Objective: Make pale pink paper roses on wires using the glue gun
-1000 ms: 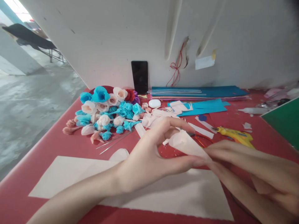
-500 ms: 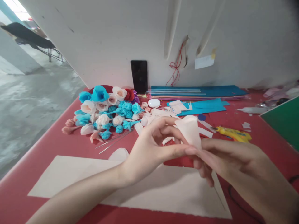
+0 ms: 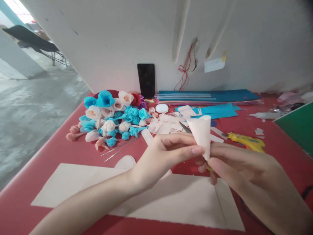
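Observation:
A pale pink paper flower, rolled into a cone that widens at the top, stands upright between my hands. My left hand pinches its side between thumb and fingers. At the cone's narrow base, my right hand closes thumb and fingers around the bottom, where a thin wire stem slants down below. The exact grip on the stem is partly hidden by the fingers. Behind the cone, a dark pointed scissor blade shows; the rest is mostly covered by my hands.
Below my arms lies a pale paper sheet on the red table. Blue, white and pink paper flowers are heaped at left, beside wires. A yellow glue gun lies right; paper scraps and a phone are behind.
My left fingers have shifted lower on the cone, and the cone stands more upright with more of it showing. My right thumb has moved down to its base. The wire swings slightly left.

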`<state>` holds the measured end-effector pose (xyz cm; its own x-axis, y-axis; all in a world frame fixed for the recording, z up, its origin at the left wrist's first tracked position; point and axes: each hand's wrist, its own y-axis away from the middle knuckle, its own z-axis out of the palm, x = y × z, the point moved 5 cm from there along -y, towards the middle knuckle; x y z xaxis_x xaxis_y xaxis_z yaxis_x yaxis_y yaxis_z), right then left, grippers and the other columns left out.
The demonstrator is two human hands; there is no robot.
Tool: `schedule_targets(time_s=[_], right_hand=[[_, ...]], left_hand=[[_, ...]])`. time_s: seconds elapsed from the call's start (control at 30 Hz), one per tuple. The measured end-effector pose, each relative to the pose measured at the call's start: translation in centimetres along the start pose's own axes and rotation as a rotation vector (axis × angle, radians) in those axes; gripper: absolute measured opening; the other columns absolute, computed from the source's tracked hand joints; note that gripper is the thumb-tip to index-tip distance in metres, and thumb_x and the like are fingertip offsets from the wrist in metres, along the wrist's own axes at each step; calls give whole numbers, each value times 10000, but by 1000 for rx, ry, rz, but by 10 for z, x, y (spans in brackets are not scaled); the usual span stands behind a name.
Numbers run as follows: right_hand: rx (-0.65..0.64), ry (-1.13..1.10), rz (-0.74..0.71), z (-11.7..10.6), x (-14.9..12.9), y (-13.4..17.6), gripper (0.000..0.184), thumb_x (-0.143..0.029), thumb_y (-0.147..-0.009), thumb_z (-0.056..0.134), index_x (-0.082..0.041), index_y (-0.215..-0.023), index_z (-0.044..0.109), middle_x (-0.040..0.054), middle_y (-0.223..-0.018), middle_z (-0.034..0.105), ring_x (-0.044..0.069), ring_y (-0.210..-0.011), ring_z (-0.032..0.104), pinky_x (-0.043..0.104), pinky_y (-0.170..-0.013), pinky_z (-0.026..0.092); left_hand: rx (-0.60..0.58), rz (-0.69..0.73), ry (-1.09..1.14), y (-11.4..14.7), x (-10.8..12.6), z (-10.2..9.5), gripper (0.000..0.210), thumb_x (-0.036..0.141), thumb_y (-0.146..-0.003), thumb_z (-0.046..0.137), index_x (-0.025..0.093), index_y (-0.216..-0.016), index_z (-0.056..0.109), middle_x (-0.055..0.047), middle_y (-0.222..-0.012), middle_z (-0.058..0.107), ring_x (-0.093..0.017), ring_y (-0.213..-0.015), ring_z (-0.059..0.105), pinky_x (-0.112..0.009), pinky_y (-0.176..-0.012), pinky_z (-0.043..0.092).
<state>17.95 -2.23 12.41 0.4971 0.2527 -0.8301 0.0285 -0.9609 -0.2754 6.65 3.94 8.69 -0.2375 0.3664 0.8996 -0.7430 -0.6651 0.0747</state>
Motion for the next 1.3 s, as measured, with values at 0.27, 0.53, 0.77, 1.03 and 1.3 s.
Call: schedule_targets(time_s=[0.27,0.53,0.77,1.03,1.3], right_hand=[[232,-293,357,-4,36,7,199,-449,-771,634,-308,-912,636,-13,-672,543,126,-568,532,158,-459,455],[221,-396,490,0,46,4,311,-448,-658,646,-222,-870,663,14,-621,501,182,-592,528,267,-501,467],[187,-458,522,6,40,4,207,-398,-689,686,-217,-784,654,-8,-589,456,126,-534,463,194,-441,415],[67,-592,458,16,36,-1,92,-308,-774,674,-231,-801,630,-33,-633,440,54,-518,389,91,-431,334],[84,-533,510,12,36,4,213,-395,-730,647,-200,-806,611,-22,-587,422,111,-521,422,189,-443,377]], left_hand=[[-9,3,183,-3,3,3,156,200,-816,614,128,-708,700,18,-647,638,-41,-648,569,-120,-696,458],[-9,-106,156,1,-8,6,158,254,-795,636,130,-735,712,3,-656,603,-71,-662,540,-174,-699,434],[-50,-83,154,2,-6,8,165,231,-830,601,146,-748,717,12,-689,625,-57,-680,541,-151,-713,444],[-95,-68,189,2,-6,12,188,144,-857,567,203,-914,736,50,-692,699,-14,-690,613,-75,-714,468],[-96,-85,154,4,-5,12,189,152,-856,566,214,-912,736,68,-694,706,-5,-702,612,-47,-711,462]])
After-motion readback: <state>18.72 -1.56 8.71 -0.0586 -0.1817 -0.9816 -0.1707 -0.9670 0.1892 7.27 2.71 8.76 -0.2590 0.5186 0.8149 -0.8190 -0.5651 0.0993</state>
